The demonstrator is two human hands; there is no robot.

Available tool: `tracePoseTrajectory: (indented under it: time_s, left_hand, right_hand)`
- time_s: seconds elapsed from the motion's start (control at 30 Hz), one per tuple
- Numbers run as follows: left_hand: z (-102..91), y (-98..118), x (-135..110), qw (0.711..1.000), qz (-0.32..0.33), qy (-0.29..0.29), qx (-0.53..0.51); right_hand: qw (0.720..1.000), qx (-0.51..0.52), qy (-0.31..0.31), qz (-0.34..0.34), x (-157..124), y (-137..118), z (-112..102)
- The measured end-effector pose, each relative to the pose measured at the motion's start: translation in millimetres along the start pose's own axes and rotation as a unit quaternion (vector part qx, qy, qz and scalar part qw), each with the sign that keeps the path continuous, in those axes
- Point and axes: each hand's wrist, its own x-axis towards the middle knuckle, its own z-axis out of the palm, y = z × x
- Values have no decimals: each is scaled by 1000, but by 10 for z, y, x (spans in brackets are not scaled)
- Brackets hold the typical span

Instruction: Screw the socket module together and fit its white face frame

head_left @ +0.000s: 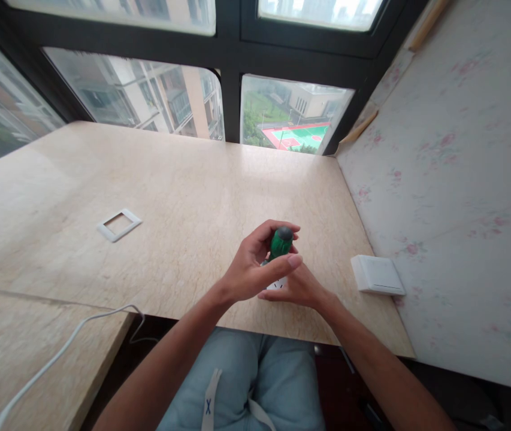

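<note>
Countertop (183,191); one screwdriver (281,243); one socket (277,284)

I've got a white cable (44,368) across the lower-left slab (12,329), dropping off its edge; dark window frame (232,57) up top, sports court (307,136) and apartment block (194,99) outside; floral wall (462,179) right, white switch box (377,274) beside it.

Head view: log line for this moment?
left hand: around green handle | right hand: holding white socket | white frame: on counter
</note>
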Motion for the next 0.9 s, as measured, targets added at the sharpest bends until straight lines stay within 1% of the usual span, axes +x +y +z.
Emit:
tracePoseTrajectory:
  time_s: [0.07,0.13,0.27,0.33,0.47,0.63,0.7,0.77,0.9]
  left_hand:
    - [20,20,-3,999,10,8,33]
    - [37,19,-4,999,18,24,40]
    - [56,10,2,998,22,56,-14]
    - [49,23,4,998,18,51,-35]
    - [10,48,-2,998,3,23,-59]
    - [13,-28,26,994,7,9,-105]
    - [49,-62,55,993,20,25,-110]
    - [88,-78,81,994,23,50,-90]
    - [107,-64,86,995,13,83,-48]
  right_hand:
    - [1000,6,0,-3,-1,-2,-1]
    - [1000,5,-1,1,3,-3,-5]
    - [1000,-12,-3,8,11,6,-10]
    - [1000,-12,-9,5,11,20,-4]
    - [1000,-18,-7,-9,0,71,31]
    - [999,-35,-7,5,-8,90,55]
    - [1000,-28,-5,10,-8,67,44]
    - [1000,-16,-1,10,-9,43,32]
    - [1000,-14,-4,9,-13,39,36]
